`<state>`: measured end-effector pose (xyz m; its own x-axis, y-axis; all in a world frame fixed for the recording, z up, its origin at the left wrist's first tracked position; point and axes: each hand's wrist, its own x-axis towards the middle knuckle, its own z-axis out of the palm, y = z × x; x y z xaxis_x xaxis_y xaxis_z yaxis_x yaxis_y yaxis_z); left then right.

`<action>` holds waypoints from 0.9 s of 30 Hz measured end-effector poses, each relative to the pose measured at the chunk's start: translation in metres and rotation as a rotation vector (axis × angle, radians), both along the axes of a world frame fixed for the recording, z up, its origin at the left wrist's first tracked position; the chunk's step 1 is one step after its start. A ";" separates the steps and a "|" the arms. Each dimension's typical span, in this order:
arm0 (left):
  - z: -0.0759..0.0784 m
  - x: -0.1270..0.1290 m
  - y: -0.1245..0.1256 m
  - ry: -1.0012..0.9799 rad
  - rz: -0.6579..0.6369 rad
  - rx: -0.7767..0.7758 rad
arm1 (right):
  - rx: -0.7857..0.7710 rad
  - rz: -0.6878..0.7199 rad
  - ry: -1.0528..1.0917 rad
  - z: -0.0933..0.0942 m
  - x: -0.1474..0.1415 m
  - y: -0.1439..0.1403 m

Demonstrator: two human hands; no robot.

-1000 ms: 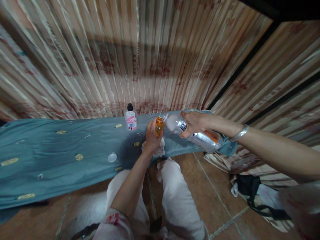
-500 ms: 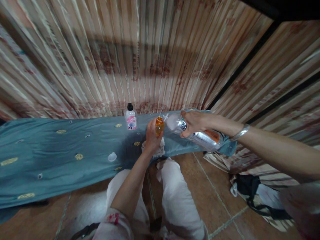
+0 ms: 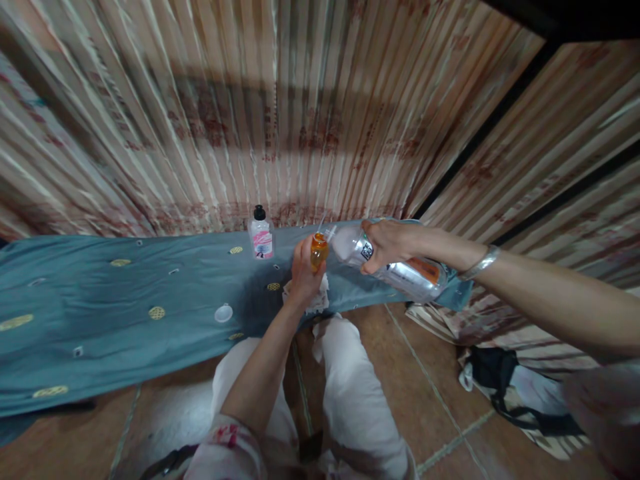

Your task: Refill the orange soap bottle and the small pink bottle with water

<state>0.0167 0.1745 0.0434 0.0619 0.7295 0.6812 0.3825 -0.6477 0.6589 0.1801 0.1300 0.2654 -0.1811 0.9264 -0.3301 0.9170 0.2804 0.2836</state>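
My left hand (image 3: 304, 272) is closed around a small amber bottle (image 3: 319, 252), held upright with its mouth uncovered. My right hand (image 3: 387, 245) grips a large clear plastic bottle (image 3: 417, 280) with a silver and orange label. That bottle is tipped to the left, and its neck is right beside the amber bottle's mouth. Whether liquid flows between them I cannot tell. Under my left hand lies a crumpled whitish tissue (image 3: 318, 298). To the left stands a clear bottle with a black cap and pink label (image 3: 262, 235).
A teal patterned cloth (image 3: 110, 287) covers the long bench in front of me. A small round clear lid (image 3: 223, 313) lies on it. Pleated curtains (image 3: 300, 120) hang close behind. A black and white bag (image 3: 520, 387) sits on the tiled floor (image 3: 435, 413) at right.
Both hands and the two bottles they hold stay almost in place. The view has shifted very slightly.
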 end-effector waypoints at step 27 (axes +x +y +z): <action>0.005 0.001 -0.003 -0.029 -0.002 -0.022 | -0.003 0.006 0.004 0.002 -0.004 -0.002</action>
<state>0.0173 0.1718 0.0482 0.0440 0.7445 0.6662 0.3618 -0.6334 0.6840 0.1764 0.1278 0.2675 -0.1875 0.9243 -0.3324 0.9165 0.2864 0.2793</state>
